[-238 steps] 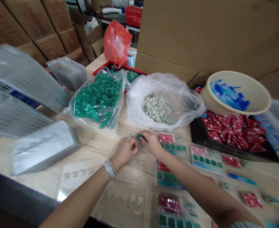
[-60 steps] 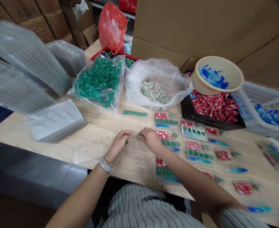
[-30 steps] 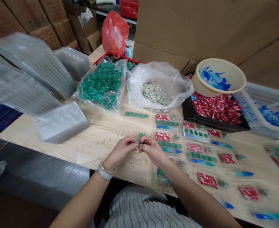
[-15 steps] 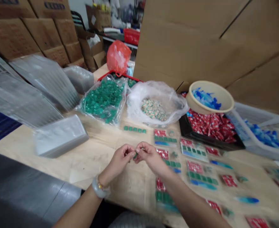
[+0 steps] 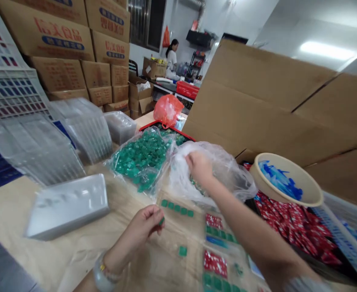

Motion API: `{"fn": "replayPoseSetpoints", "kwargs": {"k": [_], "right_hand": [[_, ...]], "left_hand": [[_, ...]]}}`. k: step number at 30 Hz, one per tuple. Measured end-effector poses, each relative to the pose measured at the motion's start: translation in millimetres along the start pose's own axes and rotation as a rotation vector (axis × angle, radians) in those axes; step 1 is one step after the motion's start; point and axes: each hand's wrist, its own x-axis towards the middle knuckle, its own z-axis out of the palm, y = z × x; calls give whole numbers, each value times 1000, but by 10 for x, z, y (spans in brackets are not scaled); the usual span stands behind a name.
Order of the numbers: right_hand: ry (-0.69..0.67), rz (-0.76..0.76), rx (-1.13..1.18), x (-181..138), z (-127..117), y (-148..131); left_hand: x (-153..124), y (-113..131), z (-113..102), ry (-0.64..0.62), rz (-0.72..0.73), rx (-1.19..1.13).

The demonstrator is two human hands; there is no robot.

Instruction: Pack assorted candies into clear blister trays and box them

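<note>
The left hand (image 5: 145, 224) pinches a green piece (image 5: 161, 221), its smallness likely calling for fingertips, while the right hand (image 5: 200, 167) curls at the white bag (image 5: 179, 176), its hold unclear

The small green square (image 5: 161, 221) in my left hand (image 5: 143, 224) looks like plastic; on my pale wood-grain tabletop (image 5: 9, 211), the stack of clear plastic trays (image 5: 70, 202) at left shines; the far brown cardboard panel (image 5: 257, 89) is matt.
</note>
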Motion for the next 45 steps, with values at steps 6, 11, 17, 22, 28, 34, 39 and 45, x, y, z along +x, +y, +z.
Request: {"fn": "replayPoseSetpoints", "kwargs": {"k": [6,11,17,22,28,34,39,45], "right_hand": [[-20,198,-39,1293,34,265],[-302,-27,264,151,12,-213],[-569,-15,860,-1383,-105,-559],[-480,141,712,-1847,-118,-431],[-709,-60,6,-2138,-1,-489],[-649,-106,-155,-2222,153,-576],[-522,-34,-12,-2216,111,-496],[-281,-32,63,-1749,-45,-365]], "left_hand": [[167,-80,-81,201,-101,-381],[159,-83,-163,222,-128,-321],[77,-289,24,107,-105,-92],[-114,-520,74,136,88,462],[-406,-713,-99,-44,247,1406],[-431,-922,-50,-30,189,1594],[-431,-900,-126,26,232,1414],[424,469,-38,214,604,1257]]}}
